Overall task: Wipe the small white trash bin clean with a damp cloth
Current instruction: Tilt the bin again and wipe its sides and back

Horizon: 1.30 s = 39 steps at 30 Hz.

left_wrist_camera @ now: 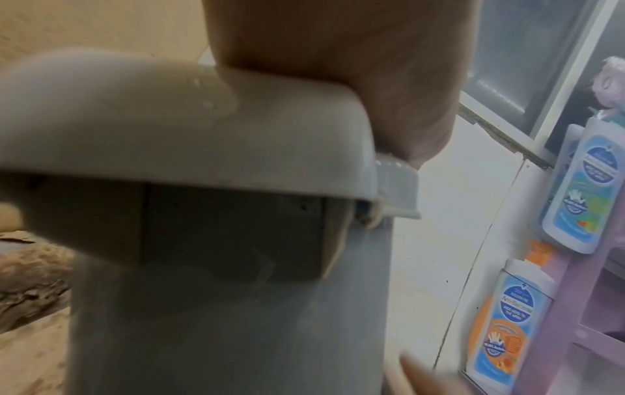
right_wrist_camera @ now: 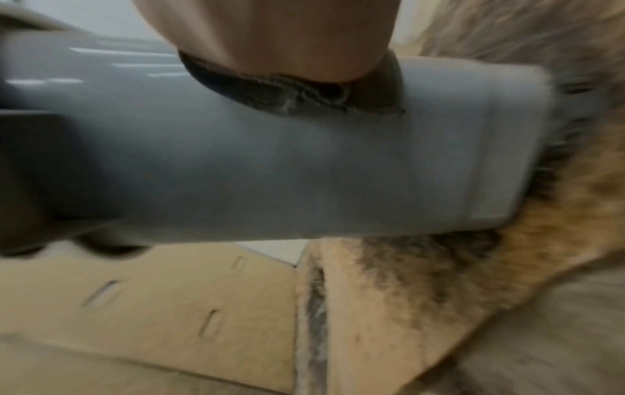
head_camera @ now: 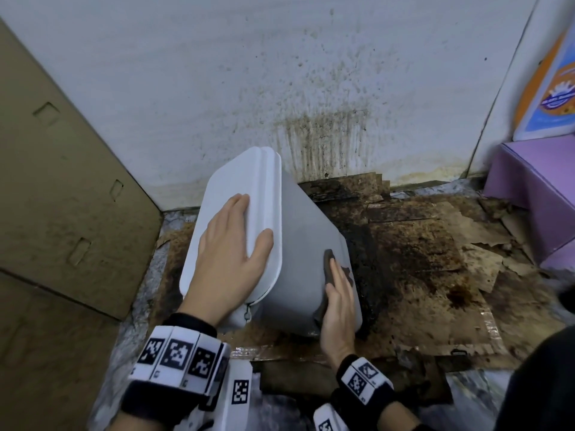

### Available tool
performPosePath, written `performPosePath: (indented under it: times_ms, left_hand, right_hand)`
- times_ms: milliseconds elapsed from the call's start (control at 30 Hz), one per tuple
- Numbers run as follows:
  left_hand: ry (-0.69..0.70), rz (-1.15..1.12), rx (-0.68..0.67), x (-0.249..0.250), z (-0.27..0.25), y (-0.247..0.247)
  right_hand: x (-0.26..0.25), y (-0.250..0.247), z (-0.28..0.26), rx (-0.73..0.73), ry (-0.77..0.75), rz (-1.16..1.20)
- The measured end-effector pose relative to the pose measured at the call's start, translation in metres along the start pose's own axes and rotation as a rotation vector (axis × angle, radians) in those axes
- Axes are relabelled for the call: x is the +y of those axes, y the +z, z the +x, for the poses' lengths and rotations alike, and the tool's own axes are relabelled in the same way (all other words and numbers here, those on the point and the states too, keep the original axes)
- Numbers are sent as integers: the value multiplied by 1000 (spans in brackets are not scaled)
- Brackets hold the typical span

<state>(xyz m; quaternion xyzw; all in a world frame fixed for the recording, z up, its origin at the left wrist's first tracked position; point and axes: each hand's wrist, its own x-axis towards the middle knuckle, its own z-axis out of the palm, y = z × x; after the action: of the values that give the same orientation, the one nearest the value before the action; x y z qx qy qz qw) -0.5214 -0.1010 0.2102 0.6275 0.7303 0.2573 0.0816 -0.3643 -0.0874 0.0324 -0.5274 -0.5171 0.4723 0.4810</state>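
Observation:
The small white trash bin (head_camera: 306,244) stands tilted to the left on the stained floor, its lid (head_camera: 249,188) closed. My left hand (head_camera: 231,244) lies flat on the lid with straight fingers, the thumb at the lid's right edge. My right hand (head_camera: 337,303) presses a dark damp cloth (head_camera: 328,265) flat against the bin's right side wall, low down. The right wrist view shows the cloth (right_wrist_camera: 304,90) bunched under my palm on the grey-white wall of the bin (right_wrist_camera: 270,165). In the left wrist view my palm covers the lid (left_wrist_camera: 169,128).
Stained, torn cardboard sheets (head_camera: 420,250) cover the floor to the right of the bin. A brown cardboard box (head_camera: 62,181) stands at the left. The spattered white wall (head_camera: 280,73) is close behind. A purple shelf (head_camera: 535,188) with bottles (left_wrist_camera: 571,192) stands at the right.

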Motion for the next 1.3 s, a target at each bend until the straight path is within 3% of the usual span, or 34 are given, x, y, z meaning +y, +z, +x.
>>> performPosePath:
  times_ms: [200,367,467,600,733,1033,1300]
  left_hand:
    - [0,-2,2,0,1,1]
    - [2,1,4,2,0,2]
    - [3,-1,3,4,0,1]
    - [0,-7,-5,8,-1,1]
    - [0,4,-8,13,0,2]
    - [-18,9,-17,15,-1,1]
    - [-1,6,-7,16,2,2]
  right_hand:
    - [-70,23,-20,-143,-291,36]
    - [-47,7,-13,-207,-409,-101]
    - [-6,-5,-6,-153,-324,-103]
    - [51,-24,-5,-42,-33,-43]
    - [62,-24,-2,14,147,57]
    - [27,-5,1,143,159,88]
    - [-78,16,-20,-7,-33,253]
